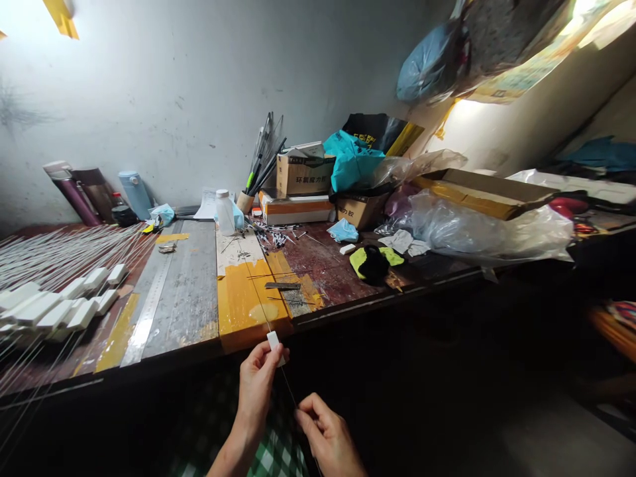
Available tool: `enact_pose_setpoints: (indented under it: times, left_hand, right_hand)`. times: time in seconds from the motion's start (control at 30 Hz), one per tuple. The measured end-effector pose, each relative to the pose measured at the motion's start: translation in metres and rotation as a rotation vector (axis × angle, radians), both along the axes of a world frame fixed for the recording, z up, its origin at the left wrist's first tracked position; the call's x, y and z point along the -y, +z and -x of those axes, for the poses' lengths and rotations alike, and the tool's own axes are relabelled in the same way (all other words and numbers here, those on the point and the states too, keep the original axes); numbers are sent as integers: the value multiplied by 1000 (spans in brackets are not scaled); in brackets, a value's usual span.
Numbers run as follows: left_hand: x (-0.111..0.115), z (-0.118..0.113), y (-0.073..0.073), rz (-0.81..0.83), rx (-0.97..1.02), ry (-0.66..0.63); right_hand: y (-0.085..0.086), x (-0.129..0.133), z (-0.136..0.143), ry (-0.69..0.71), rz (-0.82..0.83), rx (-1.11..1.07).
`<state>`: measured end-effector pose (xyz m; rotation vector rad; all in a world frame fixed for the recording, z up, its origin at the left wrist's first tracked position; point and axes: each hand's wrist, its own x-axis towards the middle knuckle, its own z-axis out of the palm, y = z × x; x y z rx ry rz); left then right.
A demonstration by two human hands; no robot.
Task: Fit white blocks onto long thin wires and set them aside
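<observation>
A small white block [273,340] is pinched between the thumb and fingers of my left hand [258,377], just off the bench's front edge. Through or along the block runs a thin dark wire [258,295], reaching up over the yellow-taped part of the bench [238,301]. Below and to the right, my right hand [325,430] is closed on the lower part of the same wire. At the far left lie several white blocks [42,308] with many thin pale rods [74,245] around them.
A steel ruler [149,311] lies on the grey board. Behind stand a white bottle [225,215], a blue flask [134,192], a cup of rods [244,202] and a cardboard box [303,175]. A black and yellow cloth [375,264] and plastic bags [452,225] are at the right.
</observation>
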<state>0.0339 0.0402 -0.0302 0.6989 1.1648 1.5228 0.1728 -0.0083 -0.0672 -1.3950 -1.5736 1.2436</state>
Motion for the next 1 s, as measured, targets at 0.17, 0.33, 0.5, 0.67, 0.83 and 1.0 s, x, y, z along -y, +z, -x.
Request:
enact_pose_setpoints:
  times: [0.17,0.33,0.5,0.67,0.83,1.0]
  left_hand:
    - [1,-1,0,10,-3,-4]
    - [3,0,0,23,-10,14]
    - [4,3,-2,25,-17,23]
    - [5,6,-3,28,-16,21]
    - [10,6,2,33,-40,15]
    - [14,5,4,30,-83,-15]
  right_hand:
    - [5,3,-3,85,56,-12]
    - [5,4,-3,31,3,27]
    - [2,7,-3,33,-18,29]
    - [3,7,-1,89,-9,28]
    - [-11,10,-1,77,-42,17]
    - [-31,17,-7,71,-91,3]
